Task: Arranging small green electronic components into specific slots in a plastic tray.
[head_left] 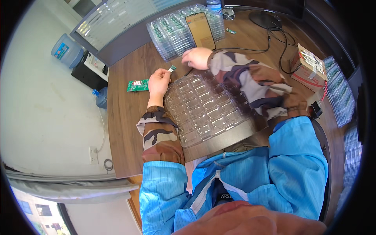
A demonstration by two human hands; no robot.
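One clear tray (207,107) empty — left hand (158,83) fingers pinch small module (172,69); right hand (197,58) curled.

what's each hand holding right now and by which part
The left hand pinches a small green circuit module by its lower end. The right hand rests by the stacked trays; whether it holds anything cannot be told.

Bench (125,129): dark brown wood grain, filling the middle of the view.
Floor (43,113): pale grey, smooth, left of the bench.
Water jug (66,50): large blue bottle on the floor beyond the bench's far left corner.
Wall socket (93,155): white, low, left of the bench's near edge.
Light: bright daylight.
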